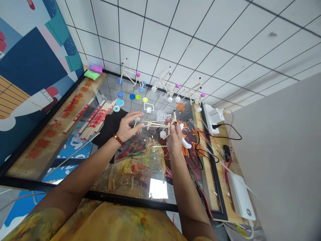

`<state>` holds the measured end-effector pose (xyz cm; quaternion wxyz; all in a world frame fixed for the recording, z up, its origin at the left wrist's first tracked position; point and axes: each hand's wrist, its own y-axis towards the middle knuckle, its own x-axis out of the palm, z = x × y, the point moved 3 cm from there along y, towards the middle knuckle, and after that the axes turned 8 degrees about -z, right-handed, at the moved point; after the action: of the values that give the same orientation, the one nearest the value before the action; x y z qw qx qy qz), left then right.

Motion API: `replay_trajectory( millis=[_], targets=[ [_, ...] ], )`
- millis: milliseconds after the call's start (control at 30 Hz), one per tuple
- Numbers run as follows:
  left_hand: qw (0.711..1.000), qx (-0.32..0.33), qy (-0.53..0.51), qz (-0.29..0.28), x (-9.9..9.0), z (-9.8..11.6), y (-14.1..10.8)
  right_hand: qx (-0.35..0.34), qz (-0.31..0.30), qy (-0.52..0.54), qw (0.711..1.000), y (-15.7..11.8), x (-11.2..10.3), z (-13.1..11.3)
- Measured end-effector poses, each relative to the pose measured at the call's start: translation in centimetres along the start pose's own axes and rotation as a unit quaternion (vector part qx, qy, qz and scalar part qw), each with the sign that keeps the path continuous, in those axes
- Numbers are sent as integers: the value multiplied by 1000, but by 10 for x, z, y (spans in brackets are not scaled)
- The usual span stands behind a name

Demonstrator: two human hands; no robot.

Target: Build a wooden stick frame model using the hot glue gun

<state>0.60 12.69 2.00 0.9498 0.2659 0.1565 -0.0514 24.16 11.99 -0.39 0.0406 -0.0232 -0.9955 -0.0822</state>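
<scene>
A model tricycle frame (pixel 157 123) of thin wooden sticks is held above the glass tabletop. My right hand (pixel 175 137) grips it at the handlebar end, beside a white cap wheel (pixel 163 134). At the frame's other end, my left hand (pixel 129 127) has its thumb and fingers spread around it; whether they touch the sticks I cannot tell. Just beyond lies a small stick piece with a white cap (pixel 148 109). To the right of my right hand is a white glue gun (pixel 186 143), partly hidden.
Three similar stick models with pink seats (pixel 177 86) stand along the back edge. Coloured bottle caps (pixel 132 96) lie before them. Wrapped chopsticks (pixel 96 118) are at left, near a black sheet (pixel 110 127). A power strip (pixel 213 118) and black cables (pixel 200 154) occupy the right.
</scene>
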Motion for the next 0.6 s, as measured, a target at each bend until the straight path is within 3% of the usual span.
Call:
replay_trajectory(
  millis=[333,600],
  targets=[
    [998,0,55,-34,11,-19,-1,-4,1,17,1000,1,-1,7],
    [997,39,55,-27,12,-19,0,10,3,-33,999,1,-1,7]
  ],
)
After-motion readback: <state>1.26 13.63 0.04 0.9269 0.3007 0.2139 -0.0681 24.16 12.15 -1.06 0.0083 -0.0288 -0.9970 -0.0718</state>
